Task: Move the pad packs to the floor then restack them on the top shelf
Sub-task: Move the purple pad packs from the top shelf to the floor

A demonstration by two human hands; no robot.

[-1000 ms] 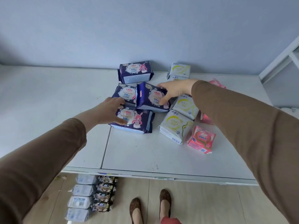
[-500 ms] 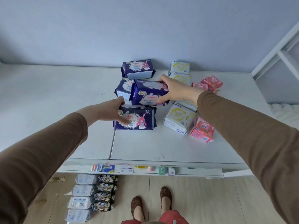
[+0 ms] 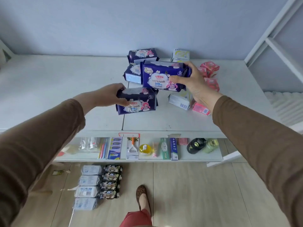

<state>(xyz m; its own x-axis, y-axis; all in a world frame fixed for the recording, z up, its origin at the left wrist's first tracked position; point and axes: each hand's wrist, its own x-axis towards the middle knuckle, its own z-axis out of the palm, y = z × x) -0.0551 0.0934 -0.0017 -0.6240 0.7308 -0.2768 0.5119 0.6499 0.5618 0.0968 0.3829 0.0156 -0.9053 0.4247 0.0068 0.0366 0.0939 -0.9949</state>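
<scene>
Already each hand has a pack off the white top shelf (image 3: 172,118): the right hand (image 3: 191,81) grips 1 dark purple soft plastic pad pack with a pink rabbit print (image 3: 161,76) by its right end, thumb on the printed face and fingers over the top, while the left hand (image 3: 109,95) pinches a second purple rabbit-print pack (image 3: 139,102) at its left end. Both packs have their long axes running left to right, printed faces tilted toward the camera. The right one hangs higher and nearer the shelf's back edge; the left one sits lower, nearer the front edge, and whether it has left the surface cannot be told.

The floor (image 3: 188,194), where these must go, lies straight below and toward the person, past the shelf's front edge, so the coming move is probably a pull back and down.

Behind them, 2 more purple packs (image 3: 141,54) stay near the back edge. White packs with yellow print (image 3: 181,54) and small pink packs (image 3: 210,66) lie toward the right edge. On the floor, a row of pale blue-white packs (image 3: 89,185) touches a row of dark patterned packs (image 3: 111,184).
</scene>
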